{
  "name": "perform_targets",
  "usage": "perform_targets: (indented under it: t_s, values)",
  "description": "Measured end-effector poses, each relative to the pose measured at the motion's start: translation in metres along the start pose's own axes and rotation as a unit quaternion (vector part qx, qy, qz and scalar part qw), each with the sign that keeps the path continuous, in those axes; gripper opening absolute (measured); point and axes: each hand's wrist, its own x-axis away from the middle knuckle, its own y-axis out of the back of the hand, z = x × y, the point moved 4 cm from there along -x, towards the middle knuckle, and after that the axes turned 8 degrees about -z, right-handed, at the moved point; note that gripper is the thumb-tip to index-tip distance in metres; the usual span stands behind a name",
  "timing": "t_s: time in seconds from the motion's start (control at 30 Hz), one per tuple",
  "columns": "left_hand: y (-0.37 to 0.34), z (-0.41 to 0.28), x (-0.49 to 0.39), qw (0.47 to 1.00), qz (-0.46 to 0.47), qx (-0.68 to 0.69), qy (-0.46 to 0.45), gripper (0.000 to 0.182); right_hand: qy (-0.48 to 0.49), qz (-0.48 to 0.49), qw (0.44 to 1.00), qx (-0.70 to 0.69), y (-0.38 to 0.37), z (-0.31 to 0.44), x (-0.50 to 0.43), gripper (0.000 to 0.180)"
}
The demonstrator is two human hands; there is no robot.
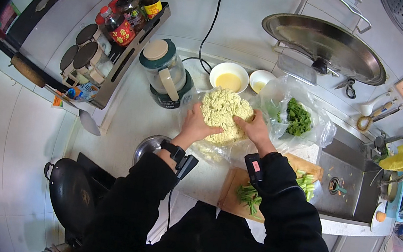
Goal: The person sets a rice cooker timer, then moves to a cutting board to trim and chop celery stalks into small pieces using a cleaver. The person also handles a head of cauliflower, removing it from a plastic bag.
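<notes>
Between my two hands is a large head of cauliflower point(224, 114), pale yellow and knobbly on top. My left hand point(197, 125) grips its left side, thumb laid across the near florets. On the opposite side, my right hand point(255, 128) holds it with the thumb on top. A clear plastic bag point(217, 153) spreads beneath and around the cauliflower; the underside is hidden. Just right of my right hand, another clear bag point(321, 122) contains green leaves point(298, 119). Nearer me, a wooden cutting board point(233, 185) bears cut green stalks point(249, 197), partly covered by my right sleeve.
A glass-jug blender point(164, 73) stands behind left, beside a bowl of yellow liquid point(229, 77) and a smaller bowl point(261, 81). A steel bowl point(147, 147) sits by my left wrist. To the right is a sink point(346, 179); a black wok point(72, 194) is at lower left.
</notes>
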Motion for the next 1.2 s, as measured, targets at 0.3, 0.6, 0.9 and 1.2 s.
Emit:
perform_targets:
  t_s: [0.3, 0.6, 0.9, 1.2]
  values:
    - [-0.003, -0.004, 0.011, 0.998, -0.051, -0.028, -0.025, 0.103, -0.027, 0.100, 0.982, -0.159, -0.018, -0.003, -0.007, 0.087]
    - [0.015, -0.005, 0.016, 0.993, -0.027, 0.115, 0.009, 0.093, 0.189, -0.070, 0.979, -0.027, -0.001, 0.059, 0.040, 0.062]
    - [0.017, -0.019, 0.045, 0.916, -0.067, 0.390, -0.068, 0.096, 0.410, -0.058, 0.910, -0.009, 0.013, 0.142, 0.091, 0.060]
    - [0.049, -0.033, 0.064, 0.841, -0.157, 0.495, -0.152, 0.108, 0.419, -0.008, 0.908, 0.006, 0.027, 0.161, 0.117, 0.061]
